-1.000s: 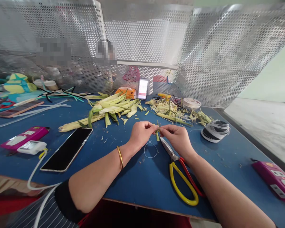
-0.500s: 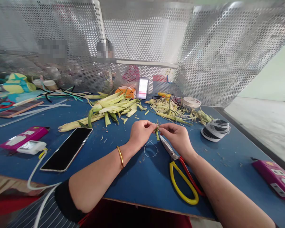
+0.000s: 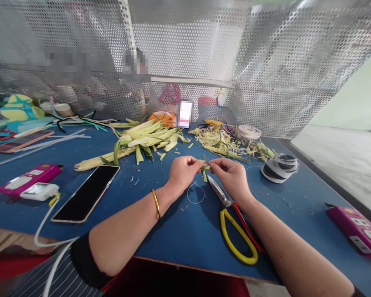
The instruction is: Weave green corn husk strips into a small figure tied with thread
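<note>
Thumb and fingers of my left hand point(image 3: 184, 171) pinch a small bundle of green corn husk strips point(image 3: 205, 174), held just above the blue table. My right hand point(image 3: 230, 175) is closed in a pinch close to the bundle's right side; what lies between its fingertips is too small to make out. A thin white thread point(image 3: 196, 202) hangs or lies in a loop below the bundle. Under my right wrist rest scissors point(image 3: 238, 235) with one yellow and one red handle, blades pointing toward the bundle.
Corn husks point(image 3: 151, 138) are heaped behind my hands, with shredded husk point(image 3: 219, 140) to their right. A thread spool point(image 3: 278, 169) sits at right. A black-screened phone point(image 3: 86, 194) and purple devices point(image 3: 31, 178) lie around. A perforated metal screen point(image 3: 188, 49) stands behind the table.
My right fingertips have drawn slightly to the right, away from the husk bundle. My left hand keeps its pinch, and the scissors stay in place.
</note>
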A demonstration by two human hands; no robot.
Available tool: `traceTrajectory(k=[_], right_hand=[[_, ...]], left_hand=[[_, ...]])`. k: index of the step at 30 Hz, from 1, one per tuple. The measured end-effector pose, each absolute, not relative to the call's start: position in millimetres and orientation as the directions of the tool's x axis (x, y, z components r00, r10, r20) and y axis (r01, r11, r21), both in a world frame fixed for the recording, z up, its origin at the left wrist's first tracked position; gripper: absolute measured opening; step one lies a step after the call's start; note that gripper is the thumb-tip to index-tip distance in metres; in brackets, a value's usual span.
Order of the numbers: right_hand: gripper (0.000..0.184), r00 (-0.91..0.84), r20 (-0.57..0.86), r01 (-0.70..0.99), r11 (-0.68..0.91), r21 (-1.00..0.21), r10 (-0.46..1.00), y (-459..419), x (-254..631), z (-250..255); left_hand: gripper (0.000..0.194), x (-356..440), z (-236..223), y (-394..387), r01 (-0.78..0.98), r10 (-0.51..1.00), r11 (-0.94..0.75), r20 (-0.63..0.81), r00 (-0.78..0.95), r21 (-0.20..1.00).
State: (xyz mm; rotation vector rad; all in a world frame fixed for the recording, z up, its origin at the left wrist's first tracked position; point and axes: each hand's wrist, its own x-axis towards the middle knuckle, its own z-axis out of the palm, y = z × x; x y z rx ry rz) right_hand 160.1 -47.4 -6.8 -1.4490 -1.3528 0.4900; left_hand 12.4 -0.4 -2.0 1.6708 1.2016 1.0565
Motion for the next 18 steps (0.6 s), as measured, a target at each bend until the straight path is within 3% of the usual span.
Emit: traceTrajectory(k=[4,9,14,18], right_hand=[[0.016,0.251,0.441,0.539,0.254,-0.803,0.862,-49.6,158.6,-6.2],[0.017,0.231,0.407,0.545,0.229,-0.807,0.884,-49.9,158.2,-8.7],[0.016,0.189,0.502,0.715,0.233,-0.66,0.844,-50.4,156.6,-6.9],[0.015,0.242,0.451,0.67,0.188,-0.718,0.859,-51.0,155.7,-5.4]], left_hand=[[0.028,12.6,-1.0,-1.6,0.313,0.968,-0.226,0.175,0.182,0.922],[0.028,13.0,0.5,-5.3,0.423,0.945,-0.323,0.262,0.197,0.847],[0.026,15.0,-1.3,-7.7,0.467,0.936,-0.351,0.287,0.203,0.812],[0.028,15.2,-0.9,-7.7,0.472,0.939,-0.341,0.274,0.207,0.813]])
